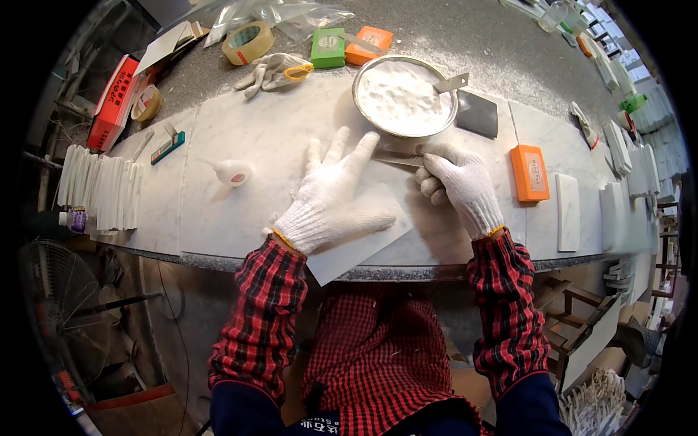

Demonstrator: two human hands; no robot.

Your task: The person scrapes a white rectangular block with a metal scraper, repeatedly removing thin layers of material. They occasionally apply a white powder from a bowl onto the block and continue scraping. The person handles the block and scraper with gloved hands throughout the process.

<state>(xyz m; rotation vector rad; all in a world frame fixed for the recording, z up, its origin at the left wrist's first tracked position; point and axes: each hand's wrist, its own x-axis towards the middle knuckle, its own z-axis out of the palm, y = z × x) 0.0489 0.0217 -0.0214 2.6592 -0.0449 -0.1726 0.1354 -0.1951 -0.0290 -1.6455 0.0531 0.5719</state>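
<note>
My left hand [331, 196], in a white knitted glove, lies spread and flat over a pale rectangular sheet or thin slab [326, 267] that juts past the table's front edge. My right hand [459, 182], gloved alike, is closed around a thin metal blade [396, 161]; its tip points left toward the left fingertips. Just beyond both hands stands a round metal bowl [356, 98] of white powder [403, 94]. A metal scraper [452, 83] rests at the bowl's right rim. Beside it lies a dark grey sheet [477, 116].
Left of my hands is a small white squeeze bottle [234, 173]. Spare gloves [273, 73], a tape roll [248, 43], a green box [328, 48] and an orange box [369, 45] sit farther back. Rightward are another orange box [529, 173] and a white strip [568, 212].
</note>
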